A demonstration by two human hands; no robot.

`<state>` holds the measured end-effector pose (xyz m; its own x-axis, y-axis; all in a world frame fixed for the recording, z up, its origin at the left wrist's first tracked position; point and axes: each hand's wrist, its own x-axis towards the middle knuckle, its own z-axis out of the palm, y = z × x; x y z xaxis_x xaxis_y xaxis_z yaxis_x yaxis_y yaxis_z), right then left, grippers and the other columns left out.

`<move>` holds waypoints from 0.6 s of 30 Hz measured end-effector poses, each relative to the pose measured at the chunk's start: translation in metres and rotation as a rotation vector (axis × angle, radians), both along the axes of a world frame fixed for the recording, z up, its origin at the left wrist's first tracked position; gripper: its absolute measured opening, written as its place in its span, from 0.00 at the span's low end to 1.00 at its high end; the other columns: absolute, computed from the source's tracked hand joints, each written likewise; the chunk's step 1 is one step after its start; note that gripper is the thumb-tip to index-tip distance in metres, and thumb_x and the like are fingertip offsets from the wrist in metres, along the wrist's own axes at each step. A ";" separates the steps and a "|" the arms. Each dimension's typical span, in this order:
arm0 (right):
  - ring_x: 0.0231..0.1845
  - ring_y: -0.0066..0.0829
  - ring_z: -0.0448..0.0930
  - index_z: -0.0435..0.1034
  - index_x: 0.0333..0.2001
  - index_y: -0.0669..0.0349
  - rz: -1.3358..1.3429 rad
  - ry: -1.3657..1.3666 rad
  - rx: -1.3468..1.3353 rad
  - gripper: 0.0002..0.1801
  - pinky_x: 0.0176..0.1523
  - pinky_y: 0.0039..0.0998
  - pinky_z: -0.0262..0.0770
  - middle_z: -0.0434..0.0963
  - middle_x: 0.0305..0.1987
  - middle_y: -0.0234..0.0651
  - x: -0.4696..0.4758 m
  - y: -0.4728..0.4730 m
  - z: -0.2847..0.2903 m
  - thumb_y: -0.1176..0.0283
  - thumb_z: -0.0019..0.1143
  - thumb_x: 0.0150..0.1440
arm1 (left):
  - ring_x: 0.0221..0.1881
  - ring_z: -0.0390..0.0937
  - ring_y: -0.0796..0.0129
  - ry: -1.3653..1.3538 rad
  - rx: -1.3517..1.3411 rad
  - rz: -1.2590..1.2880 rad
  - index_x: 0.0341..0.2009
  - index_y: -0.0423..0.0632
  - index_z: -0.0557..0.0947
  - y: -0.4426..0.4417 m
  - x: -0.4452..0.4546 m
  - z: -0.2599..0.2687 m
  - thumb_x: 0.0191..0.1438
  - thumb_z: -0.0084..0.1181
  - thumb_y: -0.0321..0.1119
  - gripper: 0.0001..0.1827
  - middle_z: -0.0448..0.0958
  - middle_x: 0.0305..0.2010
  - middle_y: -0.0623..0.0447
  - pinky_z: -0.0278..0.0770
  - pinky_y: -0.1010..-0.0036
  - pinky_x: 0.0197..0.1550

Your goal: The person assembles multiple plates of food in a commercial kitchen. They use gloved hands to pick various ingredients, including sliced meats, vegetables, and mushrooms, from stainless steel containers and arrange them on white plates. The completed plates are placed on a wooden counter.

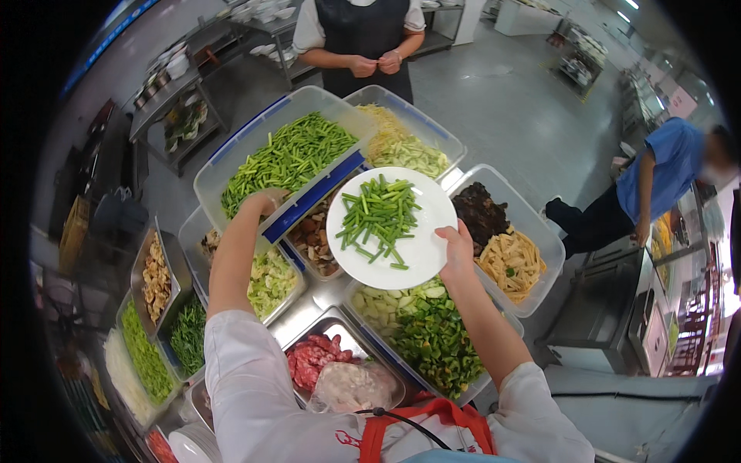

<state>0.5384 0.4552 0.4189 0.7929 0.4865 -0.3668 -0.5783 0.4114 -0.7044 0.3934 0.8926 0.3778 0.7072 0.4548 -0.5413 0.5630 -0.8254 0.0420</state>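
Note:
My right hand grips the right rim of a round white plate, its thumb on top. Cut green stalks lie in a loose heap on the plate. My left hand reaches into a large clear plastic tub full of the same cut green stalks; its fingers are partly hidden at the stalks, so its grasp does not show. The tub sits tilted on top of other tubs. The plate is held over a tub of chopped brown pieces, to the right of the stalk tub.
Around stand tubs of chopped green peppers, dark fungus and tofu-skin strips, shredded vegetables, and a steel tray with raw meat and a plastic bag. A person stands across; another in blue is at right.

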 end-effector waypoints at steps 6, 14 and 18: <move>0.37 0.34 0.75 0.63 0.43 0.66 -0.030 0.001 0.014 0.19 0.39 0.34 0.75 0.71 0.39 0.38 0.004 -0.005 -0.004 0.84 0.46 0.43 | 0.46 0.74 0.51 -0.571 0.234 0.223 0.44 0.51 0.76 -0.019 -0.006 0.046 0.40 0.59 0.27 0.22 0.76 0.44 0.44 0.72 0.63 0.47; 0.36 0.33 0.75 0.62 0.43 0.66 -0.039 -0.018 0.070 0.19 0.38 0.34 0.74 0.71 0.38 0.39 -0.004 0.002 -0.021 0.83 0.46 0.44 | 0.41 0.73 0.55 -1.216 -0.013 -0.118 0.35 0.50 0.76 -0.171 0.027 0.135 0.35 0.56 0.18 0.19 0.74 0.38 0.47 0.71 0.66 0.45; 0.36 0.34 0.75 0.62 0.43 0.66 0.021 0.015 0.085 0.19 0.38 0.34 0.74 0.71 0.38 0.39 -0.014 0.004 -0.017 0.83 0.46 0.44 | 0.46 0.72 0.52 -1.093 0.132 -0.334 0.37 0.53 0.76 -0.248 0.037 0.131 0.38 0.55 0.24 0.18 0.74 0.40 0.47 0.72 0.63 0.48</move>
<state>0.5248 0.4596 0.4018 0.7771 0.5329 -0.3349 -0.5976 0.4574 -0.6586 0.4299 0.6447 0.5085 0.8653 0.1637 0.4738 0.0312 -0.9609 0.2750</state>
